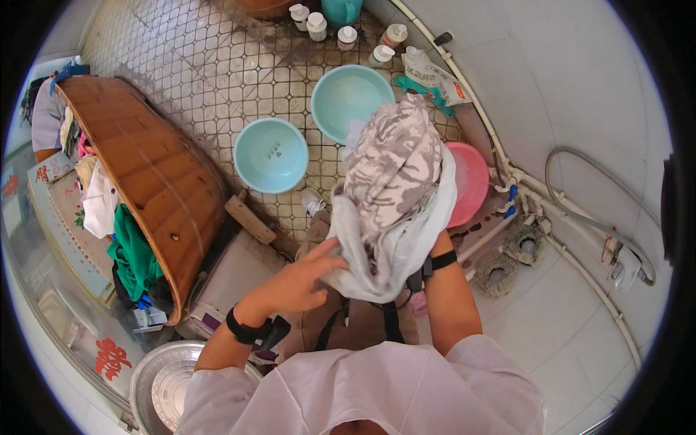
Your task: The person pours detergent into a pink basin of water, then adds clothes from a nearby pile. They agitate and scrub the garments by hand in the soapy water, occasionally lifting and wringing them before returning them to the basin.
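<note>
A bundle of grey-and-white patterned fabric [394, 168] with a pale grey-white outer layer [375, 277] is held up in front of me. My left hand [299, 277] is at the lower left edge of the pale layer, fingers spread, the fingertips at or just beside the cloth; a grip does not show. On the other side, my right hand [441, 244] is mostly hidden behind the bundle, with the forearm and wristband showing below. Behind the bundle lie a large light-blue basin [353, 89] and a pink basin [470, 185], both partly covered by it. A smaller light-blue basin [271, 155] sits to its left.
A tilted wooden tub [147, 168] holding clothes, including a green garment [130, 255], stands at the left. Pump bottles [347, 38] and a plastic bag [432, 76] are on the tiled floor. Pipes [484, 119] and a hose [592, 155] run along the right wall. A metal basin [144, 375] sits lower left.
</note>
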Motion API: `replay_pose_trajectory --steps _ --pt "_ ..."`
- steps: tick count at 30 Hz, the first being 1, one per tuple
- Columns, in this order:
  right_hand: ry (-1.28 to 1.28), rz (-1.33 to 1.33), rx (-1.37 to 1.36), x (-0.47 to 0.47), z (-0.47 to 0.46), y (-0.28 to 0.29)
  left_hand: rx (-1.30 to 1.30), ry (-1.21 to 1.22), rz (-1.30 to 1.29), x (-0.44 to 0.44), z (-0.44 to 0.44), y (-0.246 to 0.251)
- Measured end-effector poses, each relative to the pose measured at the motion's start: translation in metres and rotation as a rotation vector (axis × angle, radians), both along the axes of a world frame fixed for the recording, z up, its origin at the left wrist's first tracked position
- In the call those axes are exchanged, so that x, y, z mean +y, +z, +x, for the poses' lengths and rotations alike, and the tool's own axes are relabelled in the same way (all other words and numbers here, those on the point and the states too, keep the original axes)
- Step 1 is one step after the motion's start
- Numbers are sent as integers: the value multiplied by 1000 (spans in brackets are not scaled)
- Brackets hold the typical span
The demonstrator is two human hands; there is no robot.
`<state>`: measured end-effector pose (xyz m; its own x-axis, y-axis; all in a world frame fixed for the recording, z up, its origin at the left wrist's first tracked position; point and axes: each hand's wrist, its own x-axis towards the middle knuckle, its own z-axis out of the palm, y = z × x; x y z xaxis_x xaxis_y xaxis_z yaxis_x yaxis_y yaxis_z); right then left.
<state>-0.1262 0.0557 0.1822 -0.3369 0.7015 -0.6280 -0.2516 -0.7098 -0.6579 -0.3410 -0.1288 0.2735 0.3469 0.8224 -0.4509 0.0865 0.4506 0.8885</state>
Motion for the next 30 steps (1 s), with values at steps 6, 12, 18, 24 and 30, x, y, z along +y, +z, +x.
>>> replay_pose_trajectory --steps 6,12,18,24,30 --pt "363 632 -313 -38 -10 53 122 506 -113 17 1 -14" --pt "414 956 -438 -51 -50 67 -86 718 -46 36 -4 -34" --pt "-19 268 123 -21 -15 65 -244 1342 -194 10 -61 -32" --pt "-219 36 -52 -38 19 58 -838 1295 -132 10 -90 -13" --pt "-304 -91 -1 -58 31 36 -1063 1245 -90 16 -78 -10"
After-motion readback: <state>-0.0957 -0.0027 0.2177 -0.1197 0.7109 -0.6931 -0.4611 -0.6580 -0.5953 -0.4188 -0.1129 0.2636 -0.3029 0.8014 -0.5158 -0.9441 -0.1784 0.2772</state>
